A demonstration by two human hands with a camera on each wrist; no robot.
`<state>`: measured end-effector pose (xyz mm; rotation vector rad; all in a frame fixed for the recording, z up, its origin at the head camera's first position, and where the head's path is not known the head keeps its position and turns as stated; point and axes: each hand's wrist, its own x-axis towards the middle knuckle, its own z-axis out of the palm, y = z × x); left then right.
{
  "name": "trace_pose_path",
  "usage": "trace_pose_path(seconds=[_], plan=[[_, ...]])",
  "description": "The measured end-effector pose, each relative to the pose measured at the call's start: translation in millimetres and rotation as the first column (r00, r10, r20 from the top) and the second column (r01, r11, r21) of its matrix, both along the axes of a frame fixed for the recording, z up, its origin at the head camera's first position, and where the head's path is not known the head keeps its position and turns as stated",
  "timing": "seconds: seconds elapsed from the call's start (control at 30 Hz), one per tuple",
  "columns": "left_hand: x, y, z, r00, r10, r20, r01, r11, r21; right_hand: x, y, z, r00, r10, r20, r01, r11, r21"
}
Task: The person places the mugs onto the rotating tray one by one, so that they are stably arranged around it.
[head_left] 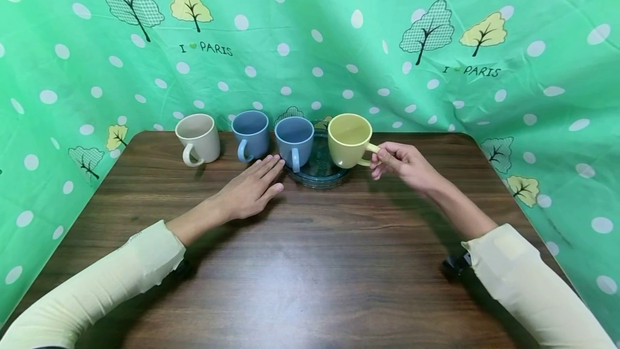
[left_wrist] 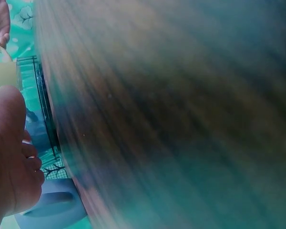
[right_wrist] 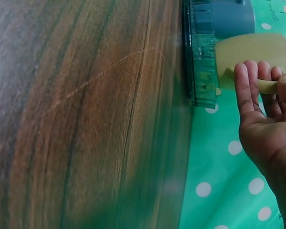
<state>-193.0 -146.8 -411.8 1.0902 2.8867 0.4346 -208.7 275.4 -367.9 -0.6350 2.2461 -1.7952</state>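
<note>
Head view high, wrist views low
</note>
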Motion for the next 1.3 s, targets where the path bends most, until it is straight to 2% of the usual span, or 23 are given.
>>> trace_pose_path(seconds=[0.4, 0.63, 0.8, 1.3], plan=[[-1.9, -1, 0.7, 1.000, 0.000, 0.000, 0.000, 1.000, -0.008, -9.7, -9, -9.0, 0.997, 0.068, 0.023, -0.070, 0.995, 0.074], [-1.7, 0, 1.0, 1.000, -0.004, -0.003, 0.004, 1.000, 0.000, -14.6, -10, -10.0, 0.995, 0.080, 0.054, -0.085, 0.991, 0.105], [-2.0, -1, 1.5, 1.000, -0.004, 0.006, 0.004, 1.000, 0.006, -20.7, -10, -11.0, 0.993, 0.107, 0.046, -0.112, 0.987, 0.116], [-3.7, -2, 1.7, 1.000, 0.001, 0.011, -0.002, 1.000, 0.017, -42.1, -6, -8.5, 0.961, 0.257, 0.105, -0.271, 0.952, 0.145]])
